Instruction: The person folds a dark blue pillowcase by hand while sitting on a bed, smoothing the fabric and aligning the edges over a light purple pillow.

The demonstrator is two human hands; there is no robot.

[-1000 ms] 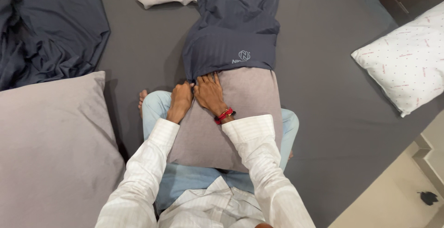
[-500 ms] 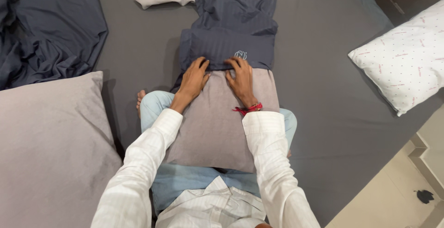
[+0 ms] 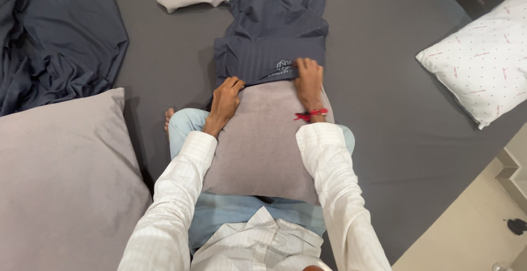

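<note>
Hands (image 3: pixel 226 96) spread to pillowcase (image 3: pixel 269 57) corners, apparently gripping.

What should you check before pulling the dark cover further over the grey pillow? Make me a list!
1. Left hand grips the hem of the dark navy striped pillowcase: ok.
2. Right hand grips the hem too: ok.
3. Top of the grey velvety pillow is inside the cover: ok.
4. Hem sits level across: not ok, its right side is higher.
5. Pillow corners fill the cover's far end: cannot tell, hidden.
6. Pillow rests steady on the lap: ok.
</note>
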